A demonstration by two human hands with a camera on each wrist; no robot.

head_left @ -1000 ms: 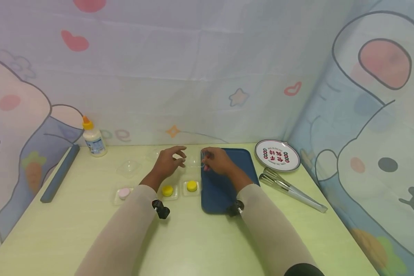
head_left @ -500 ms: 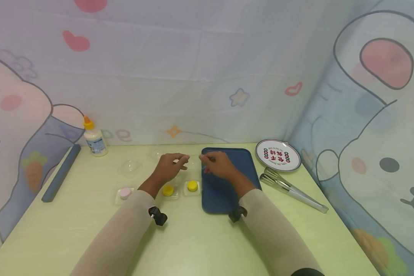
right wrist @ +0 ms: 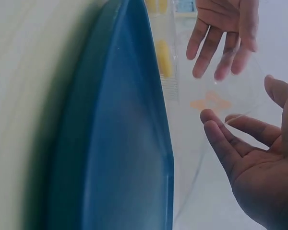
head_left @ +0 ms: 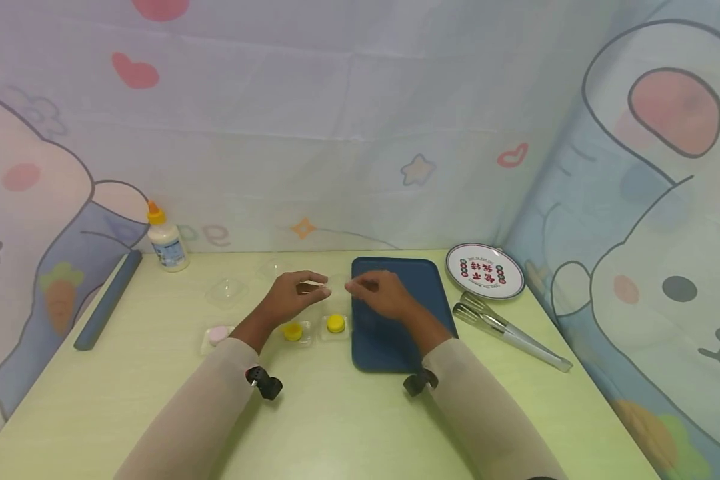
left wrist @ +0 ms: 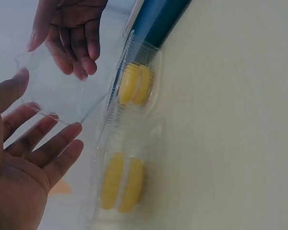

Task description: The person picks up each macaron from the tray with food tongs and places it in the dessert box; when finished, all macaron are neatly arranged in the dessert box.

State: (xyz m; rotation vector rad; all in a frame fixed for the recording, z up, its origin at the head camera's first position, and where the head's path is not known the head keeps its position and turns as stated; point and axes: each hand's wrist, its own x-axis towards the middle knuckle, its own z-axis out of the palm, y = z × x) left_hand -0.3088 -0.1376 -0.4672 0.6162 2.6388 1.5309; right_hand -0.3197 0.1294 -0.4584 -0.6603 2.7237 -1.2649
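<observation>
A clear plastic lid [left wrist: 57,93] is held up between my two hands, most visible in the left wrist view. My left hand [head_left: 293,297] grips its near edge, thumb on one side and fingers spread along the other. Opposite, my right hand [head_left: 383,292] holds the far edge between thumb and fingers, over the left edge of the blue tray [head_left: 390,333]. Just below the hands, a yellow macaron [head_left: 336,323] sits in a clear plastic base. Left of it lies another yellow macaron [head_left: 293,331] in its own base, near my left wrist.
A pale pink macaron [head_left: 218,335] in a clear base lies farther left. Behind are clear lids [head_left: 226,291]. A glue bottle [head_left: 168,247] and grey-blue bar [head_left: 108,300] stand at left. A printed plate [head_left: 485,271] and metal tongs [head_left: 510,333] lie at right.
My left hand has moved slightly down and its fingers have come to the lid's edge. The right hand has lowered a little. The macarons and tray have stayed put.
</observation>
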